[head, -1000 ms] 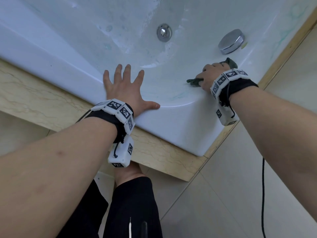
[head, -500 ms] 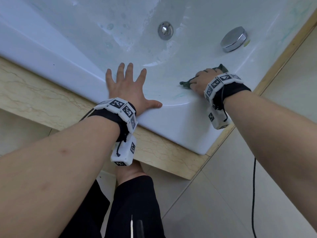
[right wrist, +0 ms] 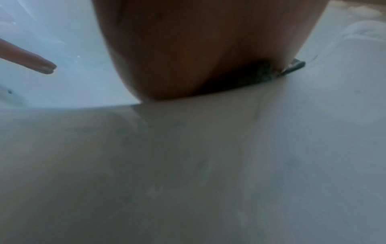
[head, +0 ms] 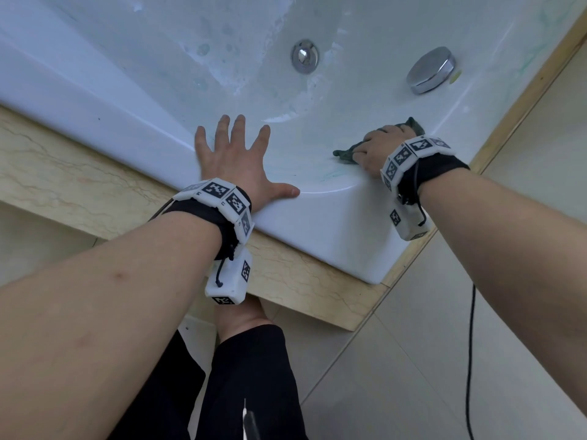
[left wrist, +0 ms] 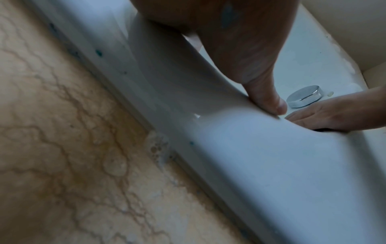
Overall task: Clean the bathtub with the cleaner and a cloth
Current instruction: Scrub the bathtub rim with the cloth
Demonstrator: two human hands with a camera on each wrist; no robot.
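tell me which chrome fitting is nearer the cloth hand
The raised chrome cap on the tub's ledge, just beyond the right hand and its cloth. The round fitting sits farther left, on the tub's inner wall.

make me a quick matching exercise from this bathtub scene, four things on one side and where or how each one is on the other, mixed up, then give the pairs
Things
1. left hand
2. cloth
3. chrome knob
4. black cable

Places or states
A. under the right hand, against the tub's inner wall
B. hanging beside the right forearm, over the floor tiles
C. flat, fingers spread, on the bathtub rim
D. on the tub ledge near the corner, untouched

Pairs: 1-C, 2-A, 3-D, 4-B
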